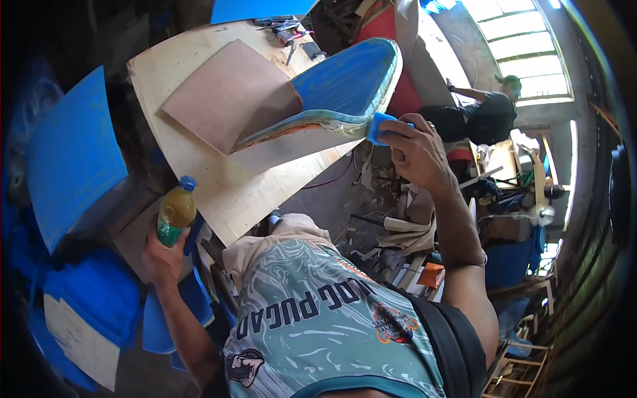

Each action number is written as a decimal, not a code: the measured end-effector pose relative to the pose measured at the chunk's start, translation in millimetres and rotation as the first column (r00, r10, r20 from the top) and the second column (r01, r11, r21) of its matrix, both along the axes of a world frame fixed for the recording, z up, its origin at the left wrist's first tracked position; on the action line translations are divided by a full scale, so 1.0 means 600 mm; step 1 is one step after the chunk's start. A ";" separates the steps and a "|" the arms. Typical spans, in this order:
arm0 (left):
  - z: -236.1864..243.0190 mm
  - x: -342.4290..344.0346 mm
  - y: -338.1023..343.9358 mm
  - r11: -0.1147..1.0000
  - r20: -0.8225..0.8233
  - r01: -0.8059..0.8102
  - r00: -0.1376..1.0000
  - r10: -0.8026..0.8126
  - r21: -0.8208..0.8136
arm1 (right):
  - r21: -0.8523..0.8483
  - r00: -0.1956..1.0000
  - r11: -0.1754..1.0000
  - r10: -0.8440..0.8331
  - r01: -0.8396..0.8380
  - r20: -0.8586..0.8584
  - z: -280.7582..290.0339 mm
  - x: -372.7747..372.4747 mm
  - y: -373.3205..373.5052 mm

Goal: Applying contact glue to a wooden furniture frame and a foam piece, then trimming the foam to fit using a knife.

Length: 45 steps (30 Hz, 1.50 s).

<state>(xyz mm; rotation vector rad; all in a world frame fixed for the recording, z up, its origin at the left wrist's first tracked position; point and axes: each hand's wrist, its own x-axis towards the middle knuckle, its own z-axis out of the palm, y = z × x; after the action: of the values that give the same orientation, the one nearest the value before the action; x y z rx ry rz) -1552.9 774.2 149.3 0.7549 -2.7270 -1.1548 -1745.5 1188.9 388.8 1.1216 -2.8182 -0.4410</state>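
My left hand [163,257] is wrapped round the lower part of a clear plastic bottle [178,207] with a blue cap, a green label and yellow-brown liquid inside. My right hand [426,156] pinches a small blue foam block [375,129] at the near right corner of a curved, blue-faced shell [345,79]. Along its edge, the shell looks rough, with brownish and pale green patches. It rests on a pale wooden tabletop [259,196], partly over a flat pinkish-brown board [229,96]. Whether the foam presses on the edge or only hovers there is hard to tell.
Hand tools [286,32] lie at the table's far edge. Blue sheets [76,159] stand on the left. Scraps and folded cloth [408,229] litter the floor to the right. Another person [488,116] works by the windows at the far right.
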 end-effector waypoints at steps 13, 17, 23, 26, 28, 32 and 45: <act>-0.040 -0.056 0.190 0.938 0.090 0.341 0.934 -0.345 0.059 | -0.601 0.922 0.787 -0.327 0.144 -0.207 -0.161 0.002 0.213; -0.024 -0.090 0.326 0.919 0.071 0.392 0.916 -0.394 0.043 | -0.784 0.940 0.575 -0.339 0.232 0.030 -0.240 0.027 0.319; 0.028 -0.193 0.564 0.901 -0.050 0.431 0.900 -0.433 -0.036 | -0.910 0.904 0.092 -0.189 0.404 0.383 -0.330 0.031 0.475; 0.036 -0.221 0.646 0.913 -0.120 0.405 0.909 -0.398 0.040 | -0.653 0.703 -0.343 0.029 0.675 0.711 -0.362 0.057 0.540; 0.028 -0.238 0.696 0.884 -0.231 0.409 0.904 -0.359 0.226 | -0.448 0.606 -0.545 0.146 0.709 0.782 -0.378 0.059 0.581; 0.031 -0.291 0.790 0.815 -0.309 0.496 0.859 -0.408 0.300 | -0.611 0.683 -0.447 -0.001 0.653 0.731 -0.340 0.014 0.619; -0.013 -0.487 0.988 0.678 -0.230 0.603 0.794 -0.563 0.421 | -0.841 0.868 0.359 0.138 0.405 0.477 -0.287 -0.202 0.703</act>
<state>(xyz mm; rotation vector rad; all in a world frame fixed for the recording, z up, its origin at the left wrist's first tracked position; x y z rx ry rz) -1844.8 1367.2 141.7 -0.2130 -2.6979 -1.9784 -1866.6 1610.5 216.5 0.7032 -2.6537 1.5284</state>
